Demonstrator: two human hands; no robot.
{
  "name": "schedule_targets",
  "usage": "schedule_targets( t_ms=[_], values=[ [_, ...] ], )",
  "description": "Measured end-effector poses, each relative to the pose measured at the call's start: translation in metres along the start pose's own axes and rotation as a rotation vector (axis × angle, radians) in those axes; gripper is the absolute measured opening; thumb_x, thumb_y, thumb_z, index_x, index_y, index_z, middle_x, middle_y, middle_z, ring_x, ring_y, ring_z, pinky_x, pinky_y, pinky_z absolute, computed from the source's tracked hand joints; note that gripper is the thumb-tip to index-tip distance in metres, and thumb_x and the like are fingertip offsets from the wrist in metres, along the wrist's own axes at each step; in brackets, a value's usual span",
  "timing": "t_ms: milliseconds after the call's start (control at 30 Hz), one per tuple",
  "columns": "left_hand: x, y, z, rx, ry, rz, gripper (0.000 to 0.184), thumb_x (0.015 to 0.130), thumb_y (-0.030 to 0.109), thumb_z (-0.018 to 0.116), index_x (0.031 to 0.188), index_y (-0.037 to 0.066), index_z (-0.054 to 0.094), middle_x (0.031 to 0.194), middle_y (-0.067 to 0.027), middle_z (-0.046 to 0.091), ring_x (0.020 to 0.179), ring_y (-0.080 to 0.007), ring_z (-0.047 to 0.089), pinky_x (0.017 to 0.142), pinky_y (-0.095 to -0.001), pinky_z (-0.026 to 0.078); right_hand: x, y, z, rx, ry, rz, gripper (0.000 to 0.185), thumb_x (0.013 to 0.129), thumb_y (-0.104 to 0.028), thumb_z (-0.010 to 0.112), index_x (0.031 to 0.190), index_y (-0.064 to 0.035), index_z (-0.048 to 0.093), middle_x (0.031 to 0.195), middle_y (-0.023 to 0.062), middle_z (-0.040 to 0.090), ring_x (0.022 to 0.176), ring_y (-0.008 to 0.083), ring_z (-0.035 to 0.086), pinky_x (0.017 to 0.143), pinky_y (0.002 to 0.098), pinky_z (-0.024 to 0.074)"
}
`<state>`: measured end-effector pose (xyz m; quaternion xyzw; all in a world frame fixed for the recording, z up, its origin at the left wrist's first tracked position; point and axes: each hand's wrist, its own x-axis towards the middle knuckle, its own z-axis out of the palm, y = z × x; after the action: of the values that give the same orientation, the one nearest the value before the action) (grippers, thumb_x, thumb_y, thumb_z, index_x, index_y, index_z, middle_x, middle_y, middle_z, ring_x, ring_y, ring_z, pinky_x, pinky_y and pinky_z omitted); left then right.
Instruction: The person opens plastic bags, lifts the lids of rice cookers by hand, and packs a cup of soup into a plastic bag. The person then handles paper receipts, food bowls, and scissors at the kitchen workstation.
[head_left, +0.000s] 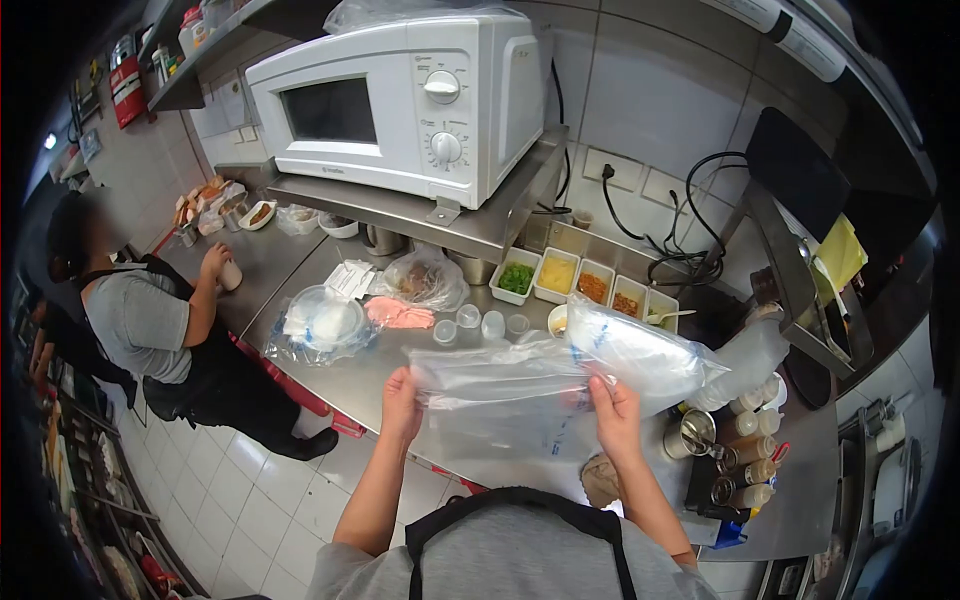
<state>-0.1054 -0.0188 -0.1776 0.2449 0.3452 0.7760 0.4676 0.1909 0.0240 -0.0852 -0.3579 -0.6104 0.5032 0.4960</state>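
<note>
In the head view, the left hand (pixel 402 405) and the right hand (pixel 614 405) each pinch a clear plastic bag (pixel 490 400) between thumb and fingers, well apart, stretching it above the counter (pixel 790 510) in front of the apron. Blue print runs down the bag's right part, too small to read. Just beyond the right hand is a bundle of clear bags (pixel 645 365), also marked in blue (again illegible at this size). Behind stands a white microwave (pixel 385 125) on a steel shelf (pixel 520 195); a small brand mark sits under its door and tiny markings ring its two dials, but I cannot make out the words. Along the wall is a row of white tubs, one with chopped greens (pixel 515 278), the next with something yellow (pixel 556 272). Left of the bag are small clear cups (pixel 492 325), a pink cloth or glove (pixel 400 313) and printed white paper (pixel 350 279), its text unreadable. Squeeze bottles (pixel 752 450) stand at right. Farther left, another person (pixel 140 325) holds a pale cup (pixel 231 275)
</note>
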Motion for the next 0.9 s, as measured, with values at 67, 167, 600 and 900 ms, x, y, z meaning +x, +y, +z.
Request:
schedule_targets(
  t_ms=[67, 167, 600, 900],
  values=[
    [0.016, -0.007, -0.012, 0.067, 0.124, 0.044, 0.026, 0.093, 0.025, 0.053, 0.07, 0.011, 0.053, 0.069, 0.0007, 0.059, 0.061, -0.0064, 0.052, 0.058, -0.0245, 0.044, -0.002, -0.015, -0.006, 0.018, 0.029, -0.034, 0.03, 0.095, -0.022, 0.048, 0.114, -0.0007, 0.056, 0.088, 0.0075, 0.066, 0.077, 0.0137, 0.062, 0.065, 0.0238, 0.0473],
    [0.053, -0.03, -0.078, 0.255, 0.255, 0.031, 0.026, 0.092, 0.025, 0.054, 0.07, 0.009, 0.053, 0.061, 0.001, 0.052, 0.054, -0.0084, 0.049, 0.05, -0.0273, 0.04, -0.002, -0.035, -0.023, 0.117, 0.02, -0.03, 0.037, 0.097, -0.024, 0.042, 0.125, -0.0011, 0.047, 0.097, 0.0138, 0.064, 0.083, 0.023, 0.066, 0.062, 0.0277, 0.0514],
    [0.071, -0.016, -0.022, 1.858, 0.424, 0.748, 0.034, 0.082, 0.019, 0.058, 0.109, 0.002, 0.049, 0.109, -0.021, 0.054, 0.095, -0.0333, 0.054, 0.079, -0.0355, 0.042, -0.029, -0.078, -0.057, 0.428, -0.611, -0.391, 0.048, 0.093, -0.033, 0.042, 0.133, -0.007, 0.04, 0.135, 0.0276, 0.037, 0.124, 0.0477, 0.033, 0.096, 0.0526, 0.0306],
    [-0.033, -0.024, 0.109, 0.917, -0.825, 0.075, 0.032, 0.083, 0.022, 0.059, 0.108, 0.002, 0.051, 0.113, -0.0168, 0.054, 0.1, -0.0291, 0.054, 0.083, -0.0356, 0.042, -0.029, -0.092, 0.028, 0.384, -1.444, -0.298, 0.055, 0.092, -0.041, 0.039, 0.123, 0.0034, 0.05, 0.14, 0.0238, 0.033, 0.136, 0.0342, 0.02, 0.107, 0.0452, 0.0137]
  ],
)
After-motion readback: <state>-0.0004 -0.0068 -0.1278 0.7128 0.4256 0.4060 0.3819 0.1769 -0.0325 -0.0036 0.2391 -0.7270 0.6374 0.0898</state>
